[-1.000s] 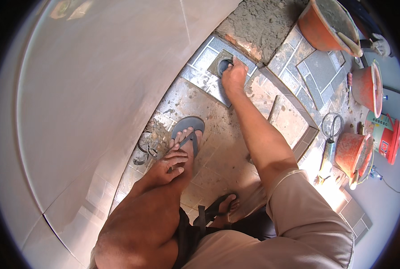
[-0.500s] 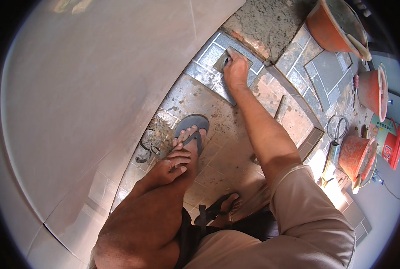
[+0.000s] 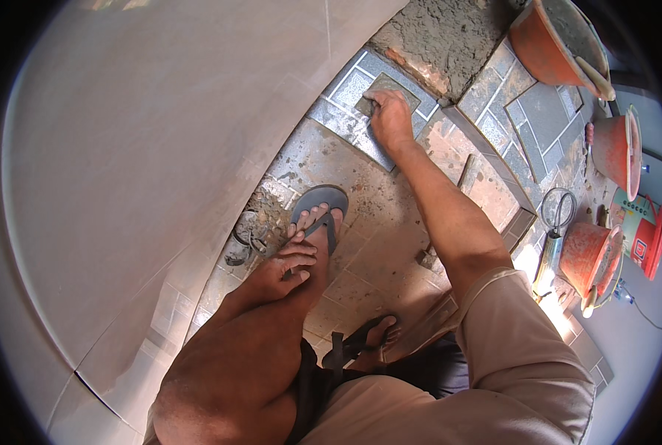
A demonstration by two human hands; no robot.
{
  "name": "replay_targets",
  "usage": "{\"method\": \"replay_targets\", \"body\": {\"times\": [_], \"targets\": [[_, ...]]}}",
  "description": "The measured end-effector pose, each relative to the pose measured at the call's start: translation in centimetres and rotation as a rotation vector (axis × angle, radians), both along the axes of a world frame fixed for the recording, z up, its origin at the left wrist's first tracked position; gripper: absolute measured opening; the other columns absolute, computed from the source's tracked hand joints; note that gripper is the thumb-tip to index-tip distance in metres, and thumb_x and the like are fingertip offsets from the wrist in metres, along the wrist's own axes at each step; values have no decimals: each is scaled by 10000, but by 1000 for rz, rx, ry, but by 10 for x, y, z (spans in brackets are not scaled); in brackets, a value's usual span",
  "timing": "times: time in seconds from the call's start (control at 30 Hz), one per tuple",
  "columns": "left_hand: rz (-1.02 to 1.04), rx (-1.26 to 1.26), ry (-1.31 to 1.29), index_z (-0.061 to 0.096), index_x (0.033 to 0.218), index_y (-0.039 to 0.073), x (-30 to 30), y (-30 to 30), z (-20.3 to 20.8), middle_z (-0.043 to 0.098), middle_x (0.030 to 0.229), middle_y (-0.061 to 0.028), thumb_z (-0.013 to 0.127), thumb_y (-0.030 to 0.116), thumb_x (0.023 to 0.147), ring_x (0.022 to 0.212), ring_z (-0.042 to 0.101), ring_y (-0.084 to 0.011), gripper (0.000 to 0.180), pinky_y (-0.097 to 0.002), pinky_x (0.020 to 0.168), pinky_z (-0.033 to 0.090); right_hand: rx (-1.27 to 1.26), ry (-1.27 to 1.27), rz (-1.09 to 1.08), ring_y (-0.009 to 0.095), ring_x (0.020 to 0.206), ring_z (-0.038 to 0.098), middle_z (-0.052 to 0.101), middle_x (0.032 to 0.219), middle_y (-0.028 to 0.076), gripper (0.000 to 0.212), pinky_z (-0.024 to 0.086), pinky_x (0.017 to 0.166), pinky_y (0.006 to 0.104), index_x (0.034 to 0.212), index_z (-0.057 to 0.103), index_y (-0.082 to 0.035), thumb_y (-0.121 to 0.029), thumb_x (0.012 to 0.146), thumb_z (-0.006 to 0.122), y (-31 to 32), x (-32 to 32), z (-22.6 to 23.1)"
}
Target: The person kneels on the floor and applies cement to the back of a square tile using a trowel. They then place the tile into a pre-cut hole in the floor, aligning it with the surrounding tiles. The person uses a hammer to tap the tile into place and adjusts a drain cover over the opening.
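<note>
Head view: the right hand bends over a patterned tile, fingertips at its dark square patch.
The tile lies beneath the curled fingers, bunched together; whether they clamp anything, I cannot tell. Its grey blocks and pale lines sit beside rough, lumpy mortar. The left hand rests on the lower leg, fingers loosely apart. The right hand hides part of the patch.

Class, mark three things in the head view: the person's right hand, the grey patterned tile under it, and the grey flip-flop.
Right hand (image 3: 392,119): head view, back of the hand.
Grey patterned tile (image 3: 351,124): head view, surface left of the hand.
Grey flip-flop (image 3: 322,194): head view, front of the sole.
</note>
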State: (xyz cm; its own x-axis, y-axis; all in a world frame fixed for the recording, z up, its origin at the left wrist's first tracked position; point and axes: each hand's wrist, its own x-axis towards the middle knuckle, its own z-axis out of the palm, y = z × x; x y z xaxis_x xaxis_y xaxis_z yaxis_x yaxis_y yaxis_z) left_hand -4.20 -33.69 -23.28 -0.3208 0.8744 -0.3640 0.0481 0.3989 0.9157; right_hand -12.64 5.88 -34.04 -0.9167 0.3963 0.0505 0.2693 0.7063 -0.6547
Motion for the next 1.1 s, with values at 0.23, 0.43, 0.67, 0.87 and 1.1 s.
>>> {"method": "replay_targets", "body": {"times": [0.23, 0.43, 0.67, 0.87, 1.1], "targets": [[1, -7, 5, 731, 1255, 9, 1, 1, -3, 662, 1427, -145, 711, 83, 974, 1443, 549, -324, 291, -444, 1284, 350, 61, 21, 178, 360, 1148, 659, 762, 1171, 145, 327, 524, 1082, 431, 1103, 810, -49, 117, 897, 618, 8, 2, -2], [12, 0, 5, 736, 1254, 18, 4, 1, -6, 671, 1414, -138, 730, 79, 966, 1437, 553, -318, 295, -446, 1282, 360, 69, 7, 303, 359, 1127, 667, 761, 1154, 131, 272, 535, 1060, 418, 1103, 807, -58, 82, 917, 667, 18, -2, 1], [30, -19, -6, 743, 1248, 21, 6, 1, -8, 672, 1419, -128, 737, 67, 956, 1416, 573, -303, 296, -445, 1255, 390, 85, -13, 232, 362, 1149, 654, 738, 1127, 150, 235, 536, 1050, 428, 1097, 811, -35, 56, 939, 663, 14, 0, -4], [22, -27, -5, 740, 1242, 13, 2, 4, 2, 674, 1412, -134, 722, 63, 965, 1397, 586, -307, 282, -440, 1234, 410, 28, -137, 179, 385, 1186, 625, 714, 1180, 189, 258, 517, 1099, 445, 1138, 809, -20, 34, 947, 644, 0, 2, 12], [30, -50, -17, 747, 1227, 11, -1, 9, 10, 683, 1400, -137, 709, 70, 983, 1392, 590, -313, 254, -434, 1235, 408, 86, -112, 382, 362, 1163, 638, 715, 1139, 155, 239, 528, 1052, 444, 1144, 798, -32, 32, 962, 657, 19, -3, 10]]}}
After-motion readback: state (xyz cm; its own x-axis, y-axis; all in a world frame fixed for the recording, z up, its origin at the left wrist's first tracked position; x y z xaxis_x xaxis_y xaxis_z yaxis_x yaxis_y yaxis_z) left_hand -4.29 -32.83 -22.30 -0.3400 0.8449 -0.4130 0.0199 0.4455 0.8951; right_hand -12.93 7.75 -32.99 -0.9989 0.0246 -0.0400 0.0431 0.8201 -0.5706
